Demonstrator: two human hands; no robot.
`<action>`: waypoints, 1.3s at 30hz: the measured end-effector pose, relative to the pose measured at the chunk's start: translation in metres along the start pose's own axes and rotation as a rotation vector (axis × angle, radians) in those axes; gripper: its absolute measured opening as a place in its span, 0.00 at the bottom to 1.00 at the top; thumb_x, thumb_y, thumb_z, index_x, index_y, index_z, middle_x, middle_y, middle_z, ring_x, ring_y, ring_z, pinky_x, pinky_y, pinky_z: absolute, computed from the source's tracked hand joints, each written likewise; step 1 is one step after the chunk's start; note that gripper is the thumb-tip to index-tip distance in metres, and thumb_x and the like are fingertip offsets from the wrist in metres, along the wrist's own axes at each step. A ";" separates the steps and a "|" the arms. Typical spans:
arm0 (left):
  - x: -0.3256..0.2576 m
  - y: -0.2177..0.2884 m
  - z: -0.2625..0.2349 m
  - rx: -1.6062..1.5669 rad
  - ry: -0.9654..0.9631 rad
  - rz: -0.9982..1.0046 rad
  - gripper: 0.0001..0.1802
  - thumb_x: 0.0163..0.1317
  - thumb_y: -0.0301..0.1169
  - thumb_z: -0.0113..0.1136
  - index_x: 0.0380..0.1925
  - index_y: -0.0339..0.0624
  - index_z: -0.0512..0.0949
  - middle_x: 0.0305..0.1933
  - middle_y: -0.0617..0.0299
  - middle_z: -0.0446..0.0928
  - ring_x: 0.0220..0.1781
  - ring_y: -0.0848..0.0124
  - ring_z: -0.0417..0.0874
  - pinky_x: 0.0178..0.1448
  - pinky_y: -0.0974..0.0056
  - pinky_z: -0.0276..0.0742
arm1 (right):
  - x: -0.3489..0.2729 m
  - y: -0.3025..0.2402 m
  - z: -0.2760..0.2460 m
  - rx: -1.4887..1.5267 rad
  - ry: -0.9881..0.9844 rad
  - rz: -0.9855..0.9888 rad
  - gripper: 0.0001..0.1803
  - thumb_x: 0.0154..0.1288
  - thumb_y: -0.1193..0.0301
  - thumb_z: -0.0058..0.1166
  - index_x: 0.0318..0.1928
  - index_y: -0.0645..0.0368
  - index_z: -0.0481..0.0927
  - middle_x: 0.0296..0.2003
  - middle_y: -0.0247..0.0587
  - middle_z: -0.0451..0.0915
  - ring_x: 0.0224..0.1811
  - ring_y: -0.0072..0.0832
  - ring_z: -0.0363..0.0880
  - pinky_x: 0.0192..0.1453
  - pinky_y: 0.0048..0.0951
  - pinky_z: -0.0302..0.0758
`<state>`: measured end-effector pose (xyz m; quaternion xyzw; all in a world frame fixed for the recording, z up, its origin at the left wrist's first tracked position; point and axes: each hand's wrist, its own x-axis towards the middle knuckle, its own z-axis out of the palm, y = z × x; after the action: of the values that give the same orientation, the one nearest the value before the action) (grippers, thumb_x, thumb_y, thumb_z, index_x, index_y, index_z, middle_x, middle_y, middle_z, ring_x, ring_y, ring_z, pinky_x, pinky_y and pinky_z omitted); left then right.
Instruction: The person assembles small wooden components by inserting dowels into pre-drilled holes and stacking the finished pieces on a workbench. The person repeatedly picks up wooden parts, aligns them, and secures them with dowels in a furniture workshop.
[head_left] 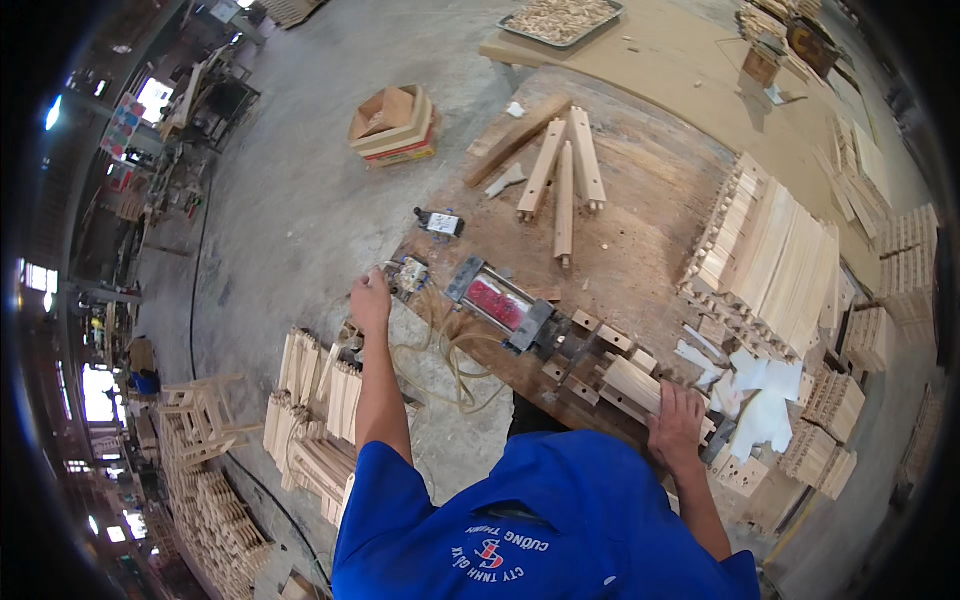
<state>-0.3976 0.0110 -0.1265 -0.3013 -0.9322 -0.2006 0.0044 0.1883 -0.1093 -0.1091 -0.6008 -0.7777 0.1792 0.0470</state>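
My left hand (371, 298) is at the table's left edge, its fingers closed at the small lever of an air valve (411, 274). Clear hoses hang from that valve. My right hand (677, 424) grips the near end of a light wooden piece (632, 384), which lies in a jig of wooden blocks (603, 332). Facing the jig from the left is a pneumatic cylinder (499, 303) with a red middle and grey end caps. The far end of the wooden piece sits close to the cylinder's pusher; whether they touch I cannot tell.
Three loose wooden legs (564, 190) and a longer board (518, 138) lie farther up the table. A large stack of wooden pieces (765, 255) stands at right, beside white foam sheets (765, 400). Bundled wood (318, 400) and a box (395, 125) stand on the floor at left.
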 end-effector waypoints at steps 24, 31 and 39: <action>-0.026 0.000 0.021 0.006 0.072 0.324 0.27 0.79 0.46 0.45 0.43 0.30 0.82 0.40 0.34 0.86 0.45 0.36 0.87 0.54 0.37 0.77 | 0.001 -0.010 -0.007 -0.055 0.048 0.023 0.58 0.49 0.60 0.80 0.77 0.65 0.60 0.72 0.60 0.65 0.75 0.63 0.61 0.81 0.64 0.53; -0.043 0.010 0.027 -0.148 0.087 0.055 0.29 0.78 0.50 0.47 0.43 0.30 0.83 0.40 0.37 0.86 0.43 0.37 0.87 0.52 0.36 0.77 | -0.002 -0.008 -0.001 -0.054 0.022 0.071 0.57 0.49 0.60 0.79 0.78 0.61 0.61 0.72 0.56 0.66 0.77 0.62 0.61 0.81 0.65 0.53; -0.055 0.028 0.014 0.274 0.099 0.392 0.25 0.80 0.48 0.50 0.37 0.35 0.81 0.34 0.35 0.85 0.36 0.35 0.86 0.40 0.35 0.79 | -0.003 -0.003 0.004 -0.078 -0.001 0.086 0.56 0.54 0.56 0.76 0.79 0.60 0.61 0.73 0.55 0.66 0.77 0.59 0.61 0.83 0.64 0.51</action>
<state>-0.3352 0.0062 -0.1362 -0.4628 -0.8730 -0.0820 0.1299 0.1854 -0.1134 -0.1112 -0.6350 -0.7575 0.1507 0.0152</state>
